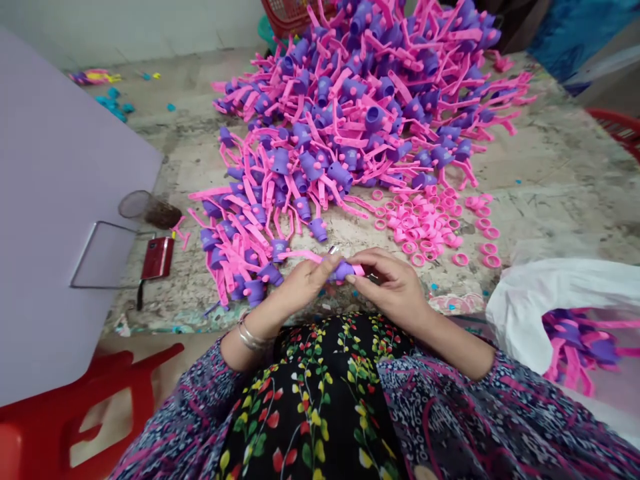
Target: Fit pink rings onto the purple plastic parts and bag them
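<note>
Near the table's front edge my left hand (pixel 314 277) is closed around a purple plastic piece (pixel 343 270) with long pink arms, one of which sticks out to the left. My right hand (pixel 387 277) pinches a pink ring (pixel 359 269) at the right end of that piece. Whether the ring is fully seated I cannot tell, as fingers cover part of it. A heap of similar purple-and-pink pieces (pixel 310 163) lies just beyond my hands. To the right of the heap's front is a pile of loose pink rings (pixel 425 223).
At the right, a white bag (pixel 520 290) holds more purple-and-pink pieces. A lilac panel (pixel 65 200) stands on the left, near a clear cup (pixel 160 212) on its side and a dark red box-like object (pixel 158 257). A red stool (pixel 135 387) is below left; a red basket (pixel 285 17) stands behind.
</note>
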A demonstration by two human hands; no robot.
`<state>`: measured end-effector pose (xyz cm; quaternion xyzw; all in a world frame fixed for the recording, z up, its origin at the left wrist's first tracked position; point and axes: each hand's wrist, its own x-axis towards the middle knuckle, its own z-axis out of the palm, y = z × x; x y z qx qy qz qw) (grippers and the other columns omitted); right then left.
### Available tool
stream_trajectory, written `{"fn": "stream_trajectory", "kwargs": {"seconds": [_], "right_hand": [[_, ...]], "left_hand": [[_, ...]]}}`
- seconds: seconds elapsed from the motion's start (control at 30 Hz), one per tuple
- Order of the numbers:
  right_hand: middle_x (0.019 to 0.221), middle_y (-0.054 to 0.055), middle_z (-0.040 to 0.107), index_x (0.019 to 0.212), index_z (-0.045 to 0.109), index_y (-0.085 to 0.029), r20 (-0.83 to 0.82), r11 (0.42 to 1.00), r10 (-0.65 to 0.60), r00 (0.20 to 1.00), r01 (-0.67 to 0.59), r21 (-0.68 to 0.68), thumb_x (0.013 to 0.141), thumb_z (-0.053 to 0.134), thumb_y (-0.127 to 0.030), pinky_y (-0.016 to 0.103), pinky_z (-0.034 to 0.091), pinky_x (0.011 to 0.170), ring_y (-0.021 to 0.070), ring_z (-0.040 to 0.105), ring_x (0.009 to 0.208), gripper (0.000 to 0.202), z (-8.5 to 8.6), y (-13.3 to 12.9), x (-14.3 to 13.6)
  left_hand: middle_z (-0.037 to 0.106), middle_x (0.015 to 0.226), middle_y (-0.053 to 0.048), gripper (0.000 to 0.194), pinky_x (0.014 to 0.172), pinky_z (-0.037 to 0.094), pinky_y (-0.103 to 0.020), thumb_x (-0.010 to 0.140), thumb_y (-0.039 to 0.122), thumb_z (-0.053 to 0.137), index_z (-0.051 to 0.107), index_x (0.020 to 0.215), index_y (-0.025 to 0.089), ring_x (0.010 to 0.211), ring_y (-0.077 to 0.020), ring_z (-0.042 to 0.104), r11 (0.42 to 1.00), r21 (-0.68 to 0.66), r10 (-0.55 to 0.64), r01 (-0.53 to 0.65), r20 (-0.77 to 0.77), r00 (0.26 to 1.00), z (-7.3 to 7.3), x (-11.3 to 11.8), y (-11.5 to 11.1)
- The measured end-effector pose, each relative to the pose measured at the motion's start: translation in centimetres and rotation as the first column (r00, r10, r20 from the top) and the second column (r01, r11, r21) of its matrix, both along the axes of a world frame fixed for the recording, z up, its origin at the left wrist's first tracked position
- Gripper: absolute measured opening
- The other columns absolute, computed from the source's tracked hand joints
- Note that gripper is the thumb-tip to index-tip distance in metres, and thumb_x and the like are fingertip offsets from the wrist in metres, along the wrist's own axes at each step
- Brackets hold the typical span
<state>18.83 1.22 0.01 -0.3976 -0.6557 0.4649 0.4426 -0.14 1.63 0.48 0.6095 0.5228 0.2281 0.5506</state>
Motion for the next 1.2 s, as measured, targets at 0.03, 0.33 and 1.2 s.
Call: {"fn": "stream_trajectory", "kwargs": {"seconds": [0.03, 0.33, 1.2], "right_hand": [[0.092, 0.002, 0.067, 0.107, 0.069, -0.026, -0.022, 0.999, 0.003, 1.0, -0.003, -0.033, 0.082, 0.071, -0.022, 0.031, 0.05, 0.075, 0.0139, 0.062, 0.081, 0.025, 0.0, 0.0, 0.0], [0.096, 0.001, 0.067, 0.104, 0.067, -0.026, -0.223, 0.962, 0.012, 0.975, -0.072, -0.264, 0.08, 0.073, -0.025, 0.031, 0.053, 0.079, 0.0138, 0.064, 0.085, 0.025, -0.3, 0.3, 0.4], [0.092, 0.002, 0.063, 0.104, 0.062, -0.022, 0.139, 0.996, 0.051, 0.989, -0.059, 0.059, 0.082, 0.07, -0.022, 0.031, 0.051, 0.072, 0.0148, 0.061, 0.08, 0.023, -0.6, 0.1, 0.4]], "left_hand": [[0.069, 0.076, -0.007, 0.06, 0.061, 0.049, -0.031, 0.091, 0.064, 0.034, 0.068, 0.083, 0.016, 0.06, -0.0168, 0.062, 0.996, -0.093, 0.021, -0.013, 0.09, 0.996, 0.1, 0.2, 0.1], [0.064, 0.056, -0.002, 0.057, 0.048, 0.035, -0.024, 0.085, 0.067, 0.046, 0.064, 0.066, 0.016, 0.043, -0.0083, 0.046, 0.975, -0.169, 0.173, -0.146, 0.158, 0.972, -0.6, 0.0, -0.7], [0.069, 0.073, 0.002, 0.011, 0.072, 0.047, -0.024, 0.067, 0.022, 0.078, 0.072, 0.075, 0.018, 0.068, -0.0102, 0.06, 0.931, -0.249, 0.345, -0.266, 0.368, 0.864, -0.2, 1.0, -0.8]]}}
